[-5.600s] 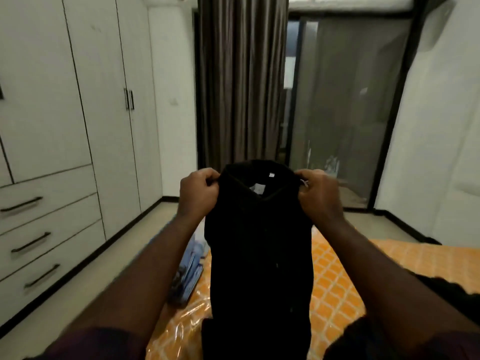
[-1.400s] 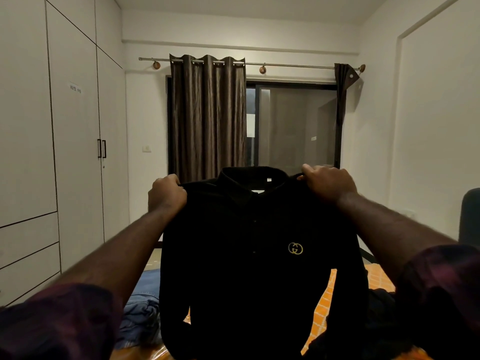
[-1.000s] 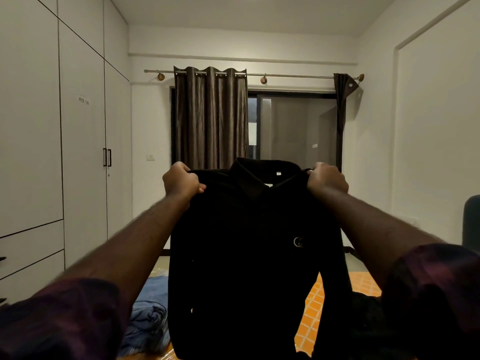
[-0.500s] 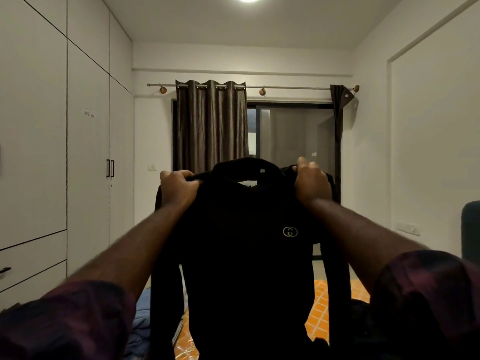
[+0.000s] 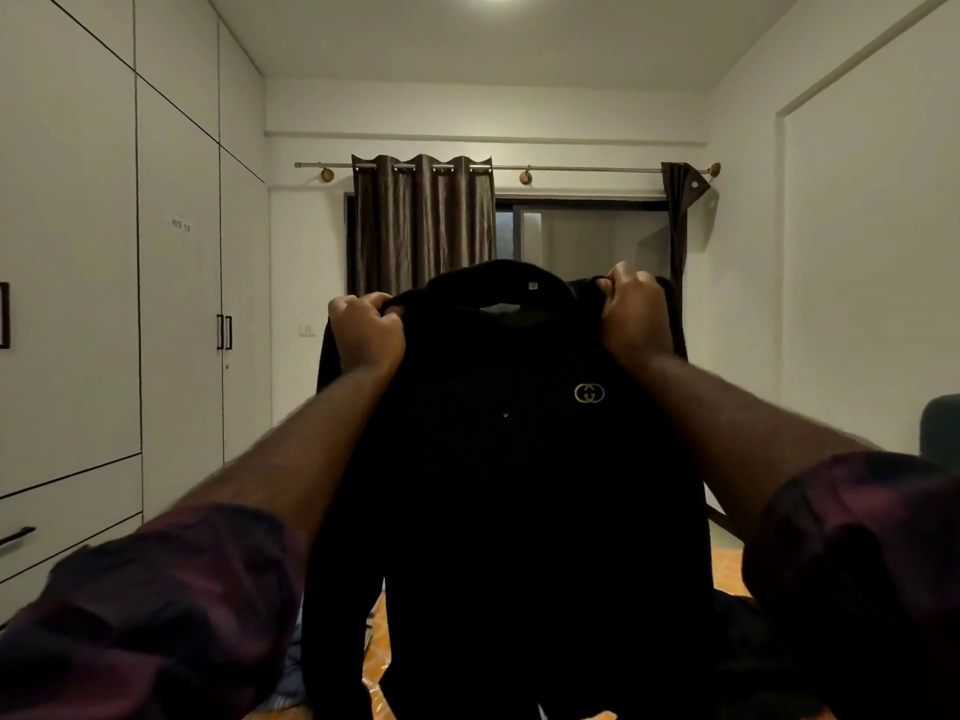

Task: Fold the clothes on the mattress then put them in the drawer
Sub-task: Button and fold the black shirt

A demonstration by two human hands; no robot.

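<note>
A black polo shirt (image 5: 509, 485) with a small gold logo on the chest hangs upright in front of me, collar at the top. My left hand (image 5: 366, 327) grips its left shoulder and my right hand (image 5: 635, 314) grips its right shoulder. Both sleeves fall behind the shirt's body. Below it, small patches of the orange patterned mattress (image 5: 727, 569) show past the hem. A drawer (image 5: 67, 517) with a dark handle sits low in the white wardrobe at the left.
The white wardrobe (image 5: 176, 304) runs along the left wall. A brown curtain (image 5: 423, 226) and a dark sliding door (image 5: 592, 241) close the far end. A dark chair edge (image 5: 940, 428) shows at the right. Blue clothing (image 5: 293, 683) lies at the mattress's left.
The shirt was first bunched narrow and low, then spread wide by the shoulders. In the last second my hands drew the shoulders inward and the sleeves swung behind. My view tilted upward.
</note>
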